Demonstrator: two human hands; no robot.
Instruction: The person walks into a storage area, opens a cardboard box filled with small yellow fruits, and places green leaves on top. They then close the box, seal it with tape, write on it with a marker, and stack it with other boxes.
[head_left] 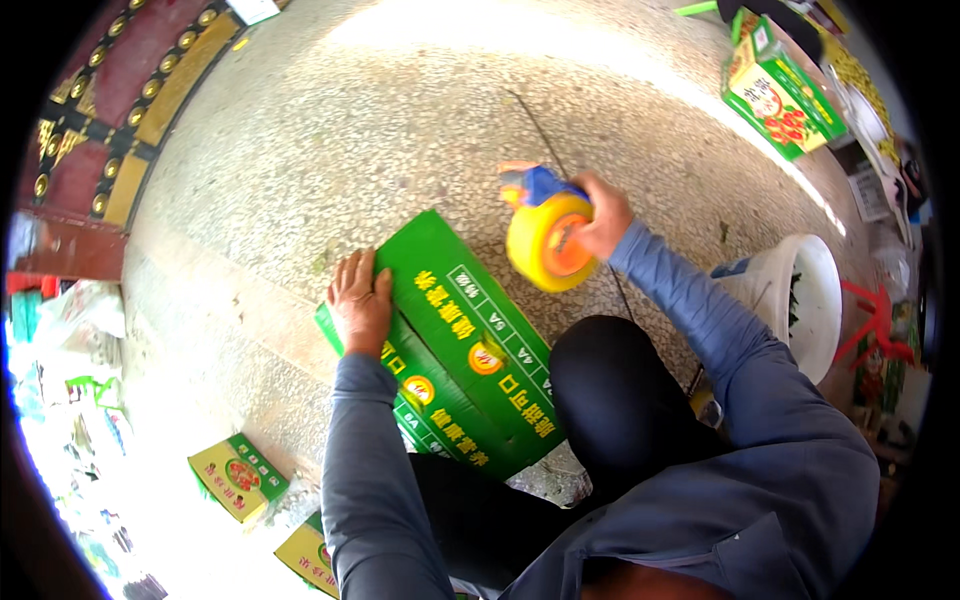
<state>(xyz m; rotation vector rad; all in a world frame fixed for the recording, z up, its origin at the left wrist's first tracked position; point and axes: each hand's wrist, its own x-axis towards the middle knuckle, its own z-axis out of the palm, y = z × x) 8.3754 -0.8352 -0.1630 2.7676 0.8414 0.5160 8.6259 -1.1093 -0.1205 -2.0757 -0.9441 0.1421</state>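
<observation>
A green cardboard box [450, 290] with yellow print lies between my knees. Its two flaps are folded together, and a seam runs along their middle. My left hand [360, 303] rests on the box at its far left edge, fingers stretched out over the flaps near the seam. In my right hand [606, 214] is a tape dispenser [540, 245] with a blue body, an orange front and a large yellow roll around an orange hub. It is held above the floor, just beyond the right side of the box and apart from it.
A white bucket [812, 300] stands to my right, with a red stool [875, 325] behind it. Another green carton [785, 100] is at the far right. Two smaller cartons, one yellow-green [240, 477], lie at the lower left. A studded red door [125, 75] is at the upper left.
</observation>
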